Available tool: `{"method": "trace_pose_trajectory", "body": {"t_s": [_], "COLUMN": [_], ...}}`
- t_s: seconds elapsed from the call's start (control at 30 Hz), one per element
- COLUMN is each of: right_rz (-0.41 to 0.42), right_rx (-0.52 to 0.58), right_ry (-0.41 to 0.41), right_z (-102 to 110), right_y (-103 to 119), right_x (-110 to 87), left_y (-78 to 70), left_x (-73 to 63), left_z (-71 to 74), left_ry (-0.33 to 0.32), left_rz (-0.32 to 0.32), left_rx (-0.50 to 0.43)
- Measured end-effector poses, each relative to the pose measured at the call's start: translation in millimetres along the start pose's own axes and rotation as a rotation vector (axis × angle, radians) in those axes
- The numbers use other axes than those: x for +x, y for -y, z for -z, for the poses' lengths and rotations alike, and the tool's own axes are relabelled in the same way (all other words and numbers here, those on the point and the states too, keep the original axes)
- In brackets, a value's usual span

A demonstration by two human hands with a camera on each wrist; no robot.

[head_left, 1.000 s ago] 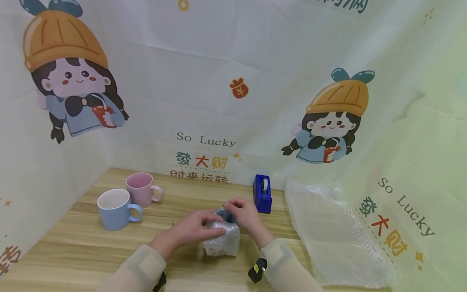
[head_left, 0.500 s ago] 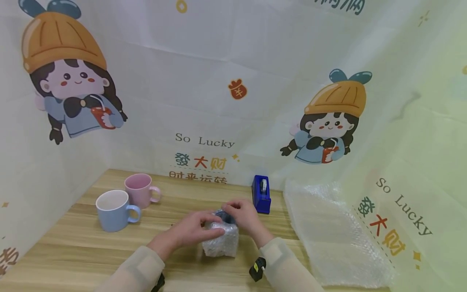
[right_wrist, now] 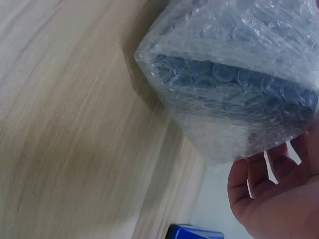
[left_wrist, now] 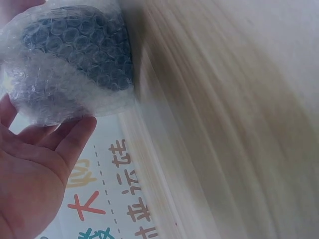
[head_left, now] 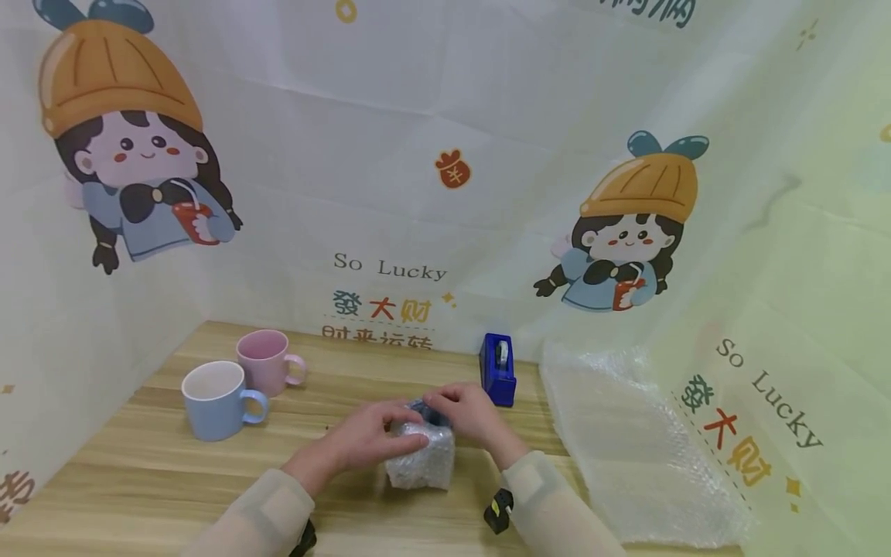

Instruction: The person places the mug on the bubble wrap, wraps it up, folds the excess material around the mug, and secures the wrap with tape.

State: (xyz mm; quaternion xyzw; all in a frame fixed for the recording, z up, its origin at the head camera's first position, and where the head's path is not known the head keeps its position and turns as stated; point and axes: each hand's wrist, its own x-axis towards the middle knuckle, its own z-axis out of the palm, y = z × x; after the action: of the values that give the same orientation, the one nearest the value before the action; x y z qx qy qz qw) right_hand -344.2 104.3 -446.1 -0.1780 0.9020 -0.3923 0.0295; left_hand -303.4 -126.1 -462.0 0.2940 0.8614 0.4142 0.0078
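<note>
A dark blue-grey cup wrapped in bubble wrap [head_left: 421, 460] stands on the table between both hands. Through the plastic in the left wrist view its dark wall shows under the bubbles. My left hand [head_left: 365, 439] holds the bundle from the left, thumb along its near upper side and fingers over the top. With thumb and forefinger, my right hand [head_left: 468, 414] pinches the bubble wrap at the far right of the top rim. Loose wrap [right_wrist: 219, 144] sticks out beside the right fingers [right_wrist: 239, 179] in the right wrist view. The hands partly hide the cup's mouth.
On the left of the wooden table [head_left: 132, 480] stand a light blue mug [head_left: 216, 410] and a pink mug [head_left: 264, 363], handles facing right. A blue tape dispenser [head_left: 497, 379] is behind the right hand. A flat bubble wrap sheet [head_left: 633, 449] lies along the right side.
My right wrist and forearm have shifted slightly to the right, with the fingers still at the rim. The left hand and the bundle stay nearly in place.
</note>
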Motion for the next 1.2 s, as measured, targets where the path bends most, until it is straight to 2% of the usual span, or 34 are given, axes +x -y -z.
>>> {"method": "trace_pose_trajectory", "body": {"t_s": [0.17,0.4,0.47,0.53,0.63,0.8,0.9,1.03,1.2], "right_rz": [-0.014,-0.045,-0.050,-0.054,-0.061,-0.052,-0.057,-0.091,-0.145], "right_rx": [0.045,0.125,0.142,0.149,0.145,0.135,0.151,0.211,0.282], "right_ry": [-0.024,-0.076,-0.085,-0.092,-0.095,-0.137,-0.160,-0.126,-0.071], "right_z": [-3,-10,-10,-9,-9,-8,-4,0,1], "right_y": [-4,-7,-6,-5,-5,-8,-10,-12,-11], "right_x": [0.8,-0.7,-1.0,-1.9,-4.5,-11.7,-15.6,-21.6,-31.2], "left_y": [-3.7,-20.5,-24.9,-26.2,-20.6,-1.5,7.3,14.0,14.9], "left_x": [-0.1,-12.9,-18.0,-22.7,-27.5,-30.2,-30.4,-29.3,-23.8], "left_z": [2.0,8.8,11.7,14.9,17.8,25.0,30.1,31.9,26.0], "left_ry": [-0.006,-0.064,-0.070,-0.056,-0.025,-0.001,-0.018,-0.076,-0.159], "left_rz": [-0.008,0.129,0.142,0.120,0.073,0.043,0.043,0.095,0.176], "left_rx": [-0.008,-0.114,-0.084,-0.014,0.036,-0.059,-0.055,-0.023,-0.039]}}
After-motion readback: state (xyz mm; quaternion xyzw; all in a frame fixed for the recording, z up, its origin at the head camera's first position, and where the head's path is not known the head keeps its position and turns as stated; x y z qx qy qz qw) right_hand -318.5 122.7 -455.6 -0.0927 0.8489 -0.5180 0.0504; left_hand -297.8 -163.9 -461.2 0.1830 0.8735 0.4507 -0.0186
